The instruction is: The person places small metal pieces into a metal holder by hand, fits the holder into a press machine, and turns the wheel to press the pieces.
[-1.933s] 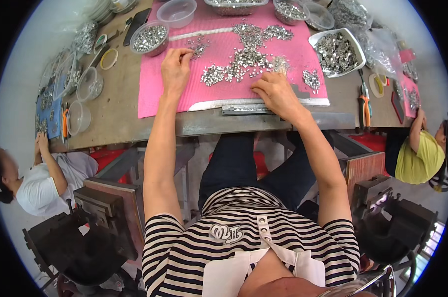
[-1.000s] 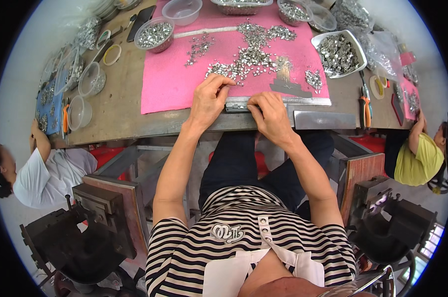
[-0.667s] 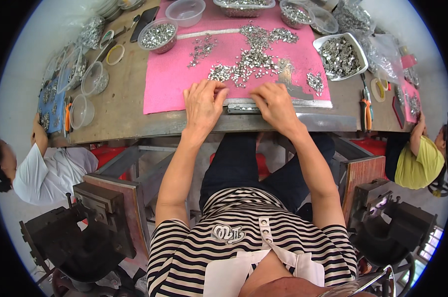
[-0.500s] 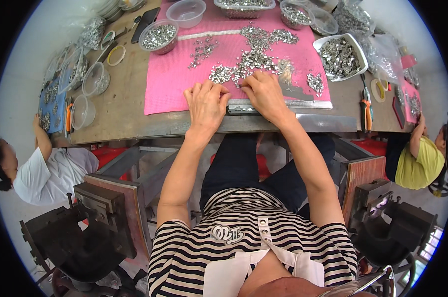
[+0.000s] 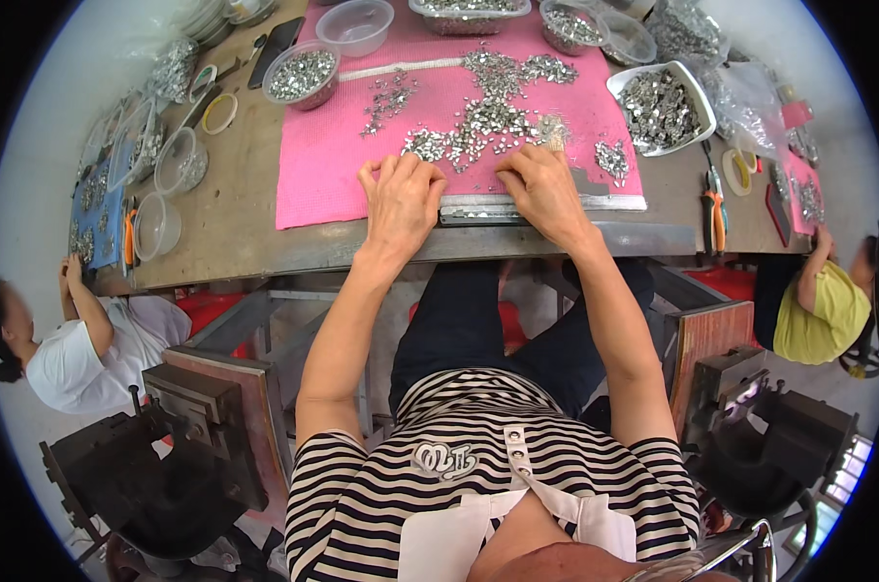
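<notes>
Silvery metal pieces (image 5: 493, 118) are spread on a pink mat (image 5: 325, 179), just beyond the left hand (image 5: 403, 202) and right hand (image 5: 546, 194); whether anything is held in either curled grip cannot be told. Pieces are probably best pinched singly, near the slim metal bar (image 5: 480, 218).

The grey-brown table (image 5: 245, 189) carries a pink mat (image 5: 323, 179), orange-handled pliers (image 5: 717, 215), a dark phone (image 5: 276, 51) and a clear tub (image 5: 145, 229)
</notes>
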### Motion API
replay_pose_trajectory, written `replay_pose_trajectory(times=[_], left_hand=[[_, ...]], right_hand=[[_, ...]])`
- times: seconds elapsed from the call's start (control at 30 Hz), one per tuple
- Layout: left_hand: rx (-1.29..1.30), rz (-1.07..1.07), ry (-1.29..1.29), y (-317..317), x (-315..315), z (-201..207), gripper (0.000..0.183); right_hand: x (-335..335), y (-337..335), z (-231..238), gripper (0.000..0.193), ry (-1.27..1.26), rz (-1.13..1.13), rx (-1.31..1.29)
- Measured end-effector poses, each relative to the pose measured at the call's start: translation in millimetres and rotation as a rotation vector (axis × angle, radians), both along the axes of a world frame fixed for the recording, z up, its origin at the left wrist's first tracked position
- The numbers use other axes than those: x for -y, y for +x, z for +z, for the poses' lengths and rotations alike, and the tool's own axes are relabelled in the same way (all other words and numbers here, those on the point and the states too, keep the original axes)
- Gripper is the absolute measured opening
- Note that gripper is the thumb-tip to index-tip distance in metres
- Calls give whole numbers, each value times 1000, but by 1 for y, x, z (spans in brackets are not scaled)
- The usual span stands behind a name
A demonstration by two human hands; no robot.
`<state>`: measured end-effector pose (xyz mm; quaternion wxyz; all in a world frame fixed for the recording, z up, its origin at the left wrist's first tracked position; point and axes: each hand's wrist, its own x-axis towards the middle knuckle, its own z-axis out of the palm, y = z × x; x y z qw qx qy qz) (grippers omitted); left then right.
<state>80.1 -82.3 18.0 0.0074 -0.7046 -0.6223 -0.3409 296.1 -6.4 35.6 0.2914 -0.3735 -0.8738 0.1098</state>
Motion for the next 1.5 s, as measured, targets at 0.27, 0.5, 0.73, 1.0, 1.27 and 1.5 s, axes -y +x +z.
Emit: replay_pose_trajectory(times=[0.27,0.5,0.73,1.0,1.27,1.5], left_hand=[[-45,13,13,5,-3,1,7],[72,-50,-44,6,2,7,6],[562,-149,-127,28,24,10,3],[496,-228,-40,33,28,0,7],[416,-241,16,38,27,-5,10],[229,-184,64,45,31,3,14]], right_hand=[[-3,-7,3,17,-310,58,82],[23,5,14,12,-280,111,-101],[44,5,-1,6,-199,119,-254],[47,5,-4,7,-174,109,-262],[50,0,-11,10,-48,75,-260],[54,2,-13,14,-18,56,-231]])
